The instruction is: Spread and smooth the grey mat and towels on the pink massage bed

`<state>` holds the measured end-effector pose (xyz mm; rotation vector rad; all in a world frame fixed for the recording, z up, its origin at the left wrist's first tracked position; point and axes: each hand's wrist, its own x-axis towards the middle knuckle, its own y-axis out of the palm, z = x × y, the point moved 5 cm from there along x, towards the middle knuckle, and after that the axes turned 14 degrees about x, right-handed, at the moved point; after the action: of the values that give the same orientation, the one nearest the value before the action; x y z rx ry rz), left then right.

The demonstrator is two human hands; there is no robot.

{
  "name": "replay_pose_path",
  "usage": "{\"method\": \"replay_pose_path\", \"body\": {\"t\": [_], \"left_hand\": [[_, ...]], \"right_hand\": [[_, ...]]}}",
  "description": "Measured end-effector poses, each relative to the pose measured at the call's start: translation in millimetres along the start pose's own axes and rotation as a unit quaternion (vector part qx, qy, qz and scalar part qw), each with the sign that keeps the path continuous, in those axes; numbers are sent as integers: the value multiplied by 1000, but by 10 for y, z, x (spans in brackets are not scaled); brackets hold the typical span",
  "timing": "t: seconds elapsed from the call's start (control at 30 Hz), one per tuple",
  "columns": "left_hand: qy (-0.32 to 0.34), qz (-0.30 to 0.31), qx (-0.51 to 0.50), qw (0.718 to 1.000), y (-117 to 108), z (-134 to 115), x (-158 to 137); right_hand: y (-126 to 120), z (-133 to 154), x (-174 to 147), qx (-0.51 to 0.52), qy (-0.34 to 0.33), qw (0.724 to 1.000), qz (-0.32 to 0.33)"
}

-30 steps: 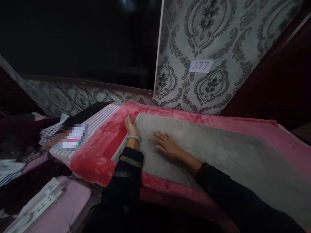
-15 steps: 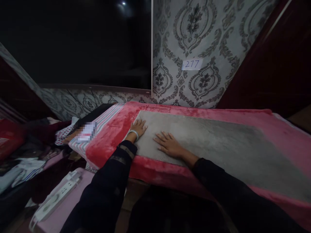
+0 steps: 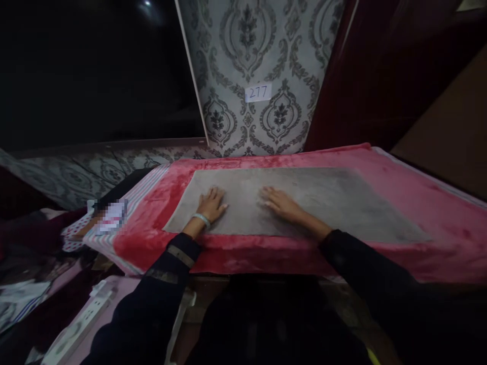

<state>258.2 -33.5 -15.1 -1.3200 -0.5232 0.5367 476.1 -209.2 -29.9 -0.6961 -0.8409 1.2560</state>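
A long grey cloth (image 3: 243, 203) lies spread flat on a red and pink plush blanket (image 3: 243, 253). My left hand (image 3: 211, 205), with a light bracelet at the wrist, rests palm down on the cloth's left part, fingers apart. To its right my right hand (image 3: 279, 203) is over the middle of the cloth, fingers stretched out and smeared by motion. Neither hand grips anything.
A power strip (image 3: 81, 322) lies on a pink surface at the lower left. Clothes (image 3: 23, 299) are piled at the far left. A large dark screen (image 3: 99, 76) and a paper marked 277 (image 3: 258, 92) are on the wall behind.
My view has turned to the right. My right hand has slid rightward along the cloth, farther from my left hand, which stays on the cloth's left part.
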Motion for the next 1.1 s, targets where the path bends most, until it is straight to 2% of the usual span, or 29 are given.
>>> {"method": "replay_pose_path", "body": {"t": [0.1, 0.2, 0.3, 0.47, 0.57, 0.63, 0.73, 0.8, 0.87, 0.9, 0.97, 1.03, 1.1], "left_hand": [[61, 16, -18, 998, 24, -403, 33], [58, 33, -7, 998, 128, -571, 8], [49, 23, 10, 999, 191, -601, -39], [48, 19, 6, 999, 198, -582, -57], [52, 10, 2, 999, 197, -579, -45], [54, 3, -3, 999, 199, -580, -41], [55, -9, -13, 998, 187, -582, -41], [52, -8, -10, 999, 178, -580, -41], [50, -2, 7, 999, 170, -578, -39], [51, 0, 18, 999, 167, -577, -38], [54, 2, 39, 998, 161, -578, -33], [57, 2, 53, 997, 156, -578, -27], [56, -1, 61, 997, 148, -578, -20]], "right_hand": [[-238, -537, -117, -36, 93, 995, -19], [-224, -706, -225, -66, 109, 992, 1], [-74, -575, -323, -70, 66, 995, 30], [173, -59, -700, -8, -58, 995, 84], [207, 186, -973, 35, -81, 989, 117], [125, 224, -1079, 72, -80, 987, 123], [-181, -39, -1080, 70, -41, 996, 48], [-437, -405, -1048, 13, 19, 999, -38], [-626, -792, -1058, -51, 83, 991, -97], [-674, -952, -1081, -75, 105, 986, -106], [-664, -1151, -1154, -106, 119, 984, -86], [-562, -1173, -1250, -113, 96, 988, -47], [-440, -1058, -1363, -102, 60, 993, -24]]}}
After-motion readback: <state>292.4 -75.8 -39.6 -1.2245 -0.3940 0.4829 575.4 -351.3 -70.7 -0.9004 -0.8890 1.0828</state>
